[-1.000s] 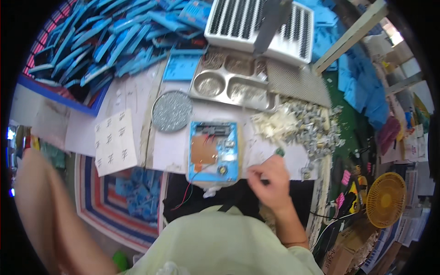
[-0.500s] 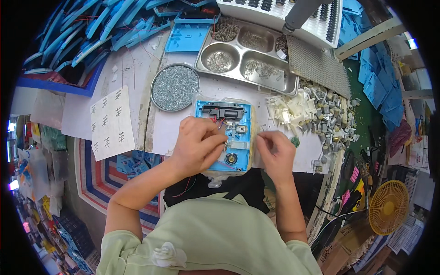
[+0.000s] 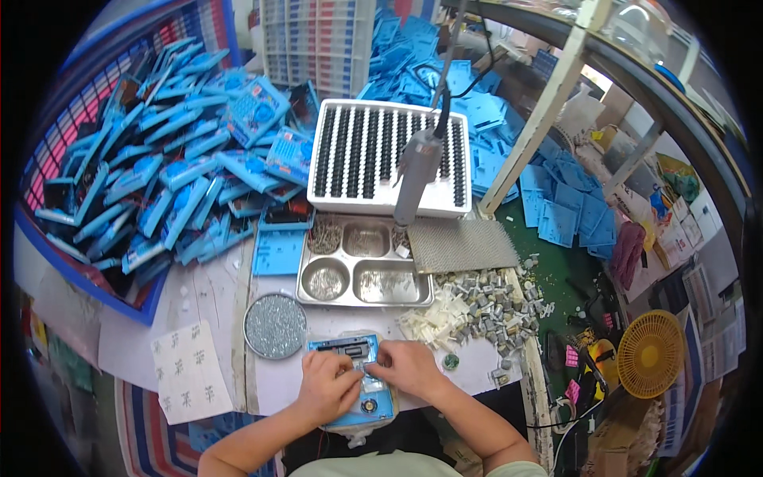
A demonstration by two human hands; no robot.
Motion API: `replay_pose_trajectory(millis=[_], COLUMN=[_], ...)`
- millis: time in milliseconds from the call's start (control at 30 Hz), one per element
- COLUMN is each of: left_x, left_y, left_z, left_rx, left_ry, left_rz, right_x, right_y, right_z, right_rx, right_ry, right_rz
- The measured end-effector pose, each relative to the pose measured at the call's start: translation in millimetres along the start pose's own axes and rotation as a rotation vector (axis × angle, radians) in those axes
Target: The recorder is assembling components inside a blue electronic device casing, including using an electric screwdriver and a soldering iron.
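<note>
A shallow blue plastic case [image 3: 383, 402] lies on the table in front of me, with a black part [image 3: 350, 347] in its far end and a small round speaker [image 3: 369, 405] at its near end. My left hand [image 3: 327, 389] rests over the case's left side, its fingers bent and pinched together. From the right, my right hand [image 3: 407, 368] reaches over the case, thumb and fingers closed near the middle. The fingertips of both hands almost meet there. Whatever sits between them is too small or hidden to make out.
Left of the case stands a round dish of small metal pieces [image 3: 275, 326]. Beyond it is a steel compartment tray [image 3: 366, 300] under a hanging electric screwdriver [image 3: 418, 171]. White and metal parts [image 3: 485, 310] are heaped at right. A crate [image 3: 155, 312] of blue cases fills the far left.
The view has tilted up, bringing the crate and far racks into sight. My right hand has moved from beside the case onto its middle. My left hand stays over the case.
</note>
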State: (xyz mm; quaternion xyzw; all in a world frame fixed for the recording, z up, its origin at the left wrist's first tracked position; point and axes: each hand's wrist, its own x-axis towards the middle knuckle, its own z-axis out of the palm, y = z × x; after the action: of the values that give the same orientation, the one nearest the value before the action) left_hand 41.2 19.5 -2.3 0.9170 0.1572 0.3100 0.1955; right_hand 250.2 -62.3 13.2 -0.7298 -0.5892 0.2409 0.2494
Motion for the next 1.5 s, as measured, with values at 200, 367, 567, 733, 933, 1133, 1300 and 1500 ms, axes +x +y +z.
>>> replay_pose_trajectory(millis=[200,367,567,733,933,1133,1300,1500], left_x=[1,5,6,6,6,4,3,4], left_y=[0,3,0,1,4,4,5,4], left_z=[-2,0,0,2,3,5,5,6], left_rx=[0.013,0.020,0.042,0.051,0.176,0.192,0.206,0.157], left_ry=[0.043,0.074,0.045,0.003,-0.094,-0.096,-0.144,-0.155], left_rz=[0.034,0.055,0.066,0.065,0.095,0.083,0.042,0.025], right_x=[-1,1,0,-2,-6,-3,0,-8], right_y=[0,-1,-14,-18,-12,-7,-15,-11], right_z=[5,1,5,2,1,1,9,16], right_rx=[0.005,-0.067,-0.240,-0.297,-0.164,-0.038,-0.177,-0.173], right_ry=[0.039,-0.005,0.046,0.033,0.030,-0.021,0.029,0.114], right_rz=[-0.006,0.042,-0.033,-0.043,0.044,0.159,0.088,0.033])
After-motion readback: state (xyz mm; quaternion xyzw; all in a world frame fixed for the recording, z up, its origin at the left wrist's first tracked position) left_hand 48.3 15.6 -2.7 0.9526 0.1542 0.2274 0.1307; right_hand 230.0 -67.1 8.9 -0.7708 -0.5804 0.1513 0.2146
